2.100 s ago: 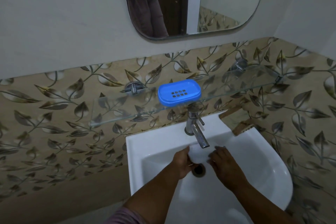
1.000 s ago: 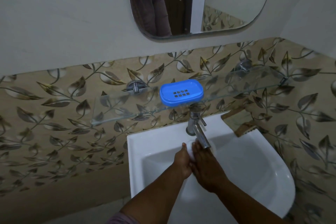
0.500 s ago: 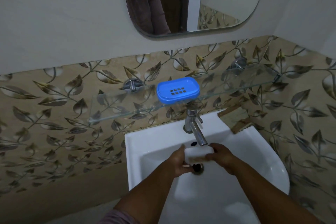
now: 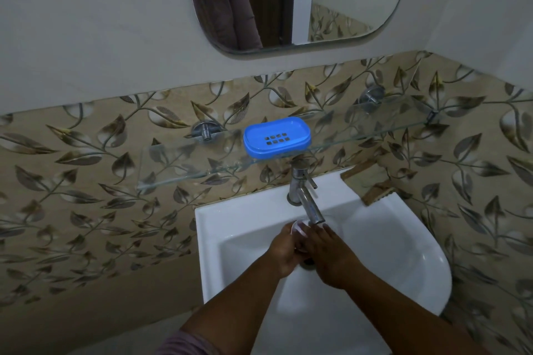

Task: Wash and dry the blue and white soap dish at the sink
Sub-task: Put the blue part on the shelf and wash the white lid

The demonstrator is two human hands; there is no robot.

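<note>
The blue part of the soap dish [image 4: 277,137], an oval tray with several drain holes, sits on the glass shelf [image 4: 184,167] above the tap. The white part of the soap dish [image 4: 297,229] is down in the sink [image 4: 403,239], just under the tap spout [image 4: 313,212]. My left hand [image 4: 284,252] grips it from the left. From the right, my right hand [image 4: 331,259] lies over it with the fingers pressed on it. Only a small white edge shows between the hands. Whether water is running cannot be told.
A mirror [image 4: 288,0] hangs on the wall above the shelf. Leaf-patterned tiles [image 4: 86,196] surround the white basin. A brown-edged cloth or scrubber [image 4: 372,181] rests on the basin's back right corner. The drain is hidden beneath my hands.
Half a second ago both hands held the white part by its ends, in plain view. My right hand has now slid over it and covers most of it, as it did a second ago.
</note>
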